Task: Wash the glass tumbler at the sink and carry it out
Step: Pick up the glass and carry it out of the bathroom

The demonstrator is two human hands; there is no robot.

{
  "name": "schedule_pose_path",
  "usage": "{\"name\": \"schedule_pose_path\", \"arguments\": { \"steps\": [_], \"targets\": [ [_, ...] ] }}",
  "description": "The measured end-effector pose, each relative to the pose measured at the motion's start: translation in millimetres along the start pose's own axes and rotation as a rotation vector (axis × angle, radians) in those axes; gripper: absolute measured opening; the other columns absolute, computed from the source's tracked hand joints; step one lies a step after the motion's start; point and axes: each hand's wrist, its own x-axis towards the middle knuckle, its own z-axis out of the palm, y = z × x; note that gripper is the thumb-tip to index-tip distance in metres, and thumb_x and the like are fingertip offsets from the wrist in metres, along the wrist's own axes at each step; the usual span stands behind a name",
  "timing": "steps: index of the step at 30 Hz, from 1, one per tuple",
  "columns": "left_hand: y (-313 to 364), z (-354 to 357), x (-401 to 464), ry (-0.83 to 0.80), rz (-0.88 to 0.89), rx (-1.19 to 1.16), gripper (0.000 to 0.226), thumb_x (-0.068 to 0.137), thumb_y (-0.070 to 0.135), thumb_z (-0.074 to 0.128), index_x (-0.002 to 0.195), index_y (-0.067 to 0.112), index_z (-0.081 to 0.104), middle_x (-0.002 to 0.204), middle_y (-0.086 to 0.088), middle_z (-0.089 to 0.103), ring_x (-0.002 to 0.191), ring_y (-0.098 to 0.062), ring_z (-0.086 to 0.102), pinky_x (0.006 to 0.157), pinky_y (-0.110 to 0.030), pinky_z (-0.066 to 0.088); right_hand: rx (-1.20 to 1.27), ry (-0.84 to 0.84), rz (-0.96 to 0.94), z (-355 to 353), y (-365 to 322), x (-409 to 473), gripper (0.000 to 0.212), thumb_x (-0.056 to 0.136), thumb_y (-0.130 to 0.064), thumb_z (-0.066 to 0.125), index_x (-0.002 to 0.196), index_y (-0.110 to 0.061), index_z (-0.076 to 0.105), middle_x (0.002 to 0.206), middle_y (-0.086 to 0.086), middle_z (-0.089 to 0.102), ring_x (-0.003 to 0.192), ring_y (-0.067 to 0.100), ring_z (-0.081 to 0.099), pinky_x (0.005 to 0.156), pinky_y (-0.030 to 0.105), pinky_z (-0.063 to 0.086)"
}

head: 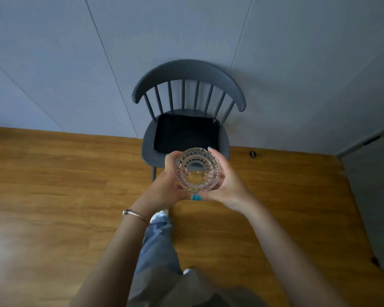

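Both hands, left hand (167, 178) and right hand (225, 180), clasp the glass tumbler (198, 170) between them, upright with its mouth toward the camera, above the chair's front edge (152, 156), no sink in view

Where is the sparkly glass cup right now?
In the head view, the glass tumbler sits mid-frame, held between the left hand and right hand, in front of the grey chair with its black tray.

Front edge of chair (186, 100) seat and near rim of black tray (186, 134) hidden behind hands and glass (197, 170); floor (31, 240) at lower left blurred.
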Motion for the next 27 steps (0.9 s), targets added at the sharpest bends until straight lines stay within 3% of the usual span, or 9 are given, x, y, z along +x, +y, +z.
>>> {"name": "schedule_pose_path", "arguments": {
  "steps": [4,10,15,18,23,27],
  "targets": [
    [-32.1,-33.5,90.1,-0.038,-0.006,-0.051,0.096,0.066,0.003,0.085,0.135,0.019,0.020,0.113,0.013,0.056,0.099,-0.005,0.065,0.084,-0.028,0.057,-0.002,0.052,0.047,-12.2,6.7,89.6,0.117,0.053,-0.019,0.095,0.145,-0.041,0.027,0.133,-0.022,0.048,0.121,0.003,0.054,0.099,0.036,0.052],
    [-80.9,-76.6,210.8,-0.138,-0.062,-0.073,0.102,0.065,0.011,0.087,0.139,0.022,0.018,0.120,0.008,0.058,0.106,-0.005,0.063,0.087,-0.021,0.054,-0.041,0.154,0.187,-20.6,21.9,211.8,0.104,0.055,-0.021,0.094,0.132,-0.045,0.030,0.119,-0.004,0.060,0.103,0.010,0.066,0.085,0.036,0.059],
    [-129.4,-81.3,290.1,-0.172,-0.161,-0.053,0.100,0.065,0.012,0.086,0.138,0.025,0.020,0.114,0.011,0.058,0.103,-0.004,0.062,0.085,-0.014,0.051,-0.180,0.103,0.303,-36.7,55.0,298.1,0.104,0.049,-0.046,0.092,0.129,-0.052,0.027,0.111,-0.013,0.064,0.098,0.008,0.066,0.084,0.043,0.058],
    [-162.3,-74.6,332.0,-0.172,-0.226,-0.063,0.096,0.064,0.012,0.087,0.131,0.034,0.021,0.108,0.021,0.055,0.098,0.006,0.060,0.077,-0.002,0.045,-0.319,0.079,0.331,-44.3,81.1,343.6,0.103,0.048,-0.060,0.085,0.131,-0.051,0.025,0.107,-0.017,0.066,0.096,0.009,0.067,0.081,0.043,0.057],
    [-222.8,-58.6,388.3,-0.177,-0.289,-0.024,0.098,0.064,0.018,0.088,0.136,0.029,0.023,0.112,0.015,0.057,0.102,-0.002,0.058,0.078,-0.005,0.045,-0.508,0.033,0.325,-50.5,131.2,405.7,0.102,0.056,-0.064,0.081,0.136,-0.042,0.023,0.113,-0.016,0.065,0.098,0.012,0.066,0.076,0.031,0.053],
    [-262.0,-44.2,422.1,-0.182,-0.352,0.006,0.097,0.064,0.020,0.088,0.135,0.032,0.023,0.101,0.025,0.054,0.089,0.010,0.055,0.069,-0.001,0.041,-0.505,0.024,0.354,-48.3,174.9,441.0,0.103,0.055,-0.063,0.081,0.138,-0.040,0.024,0.118,-0.013,0.065,0.101,0.012,0.066,0.077,0.030,0.053]
  ]
}}
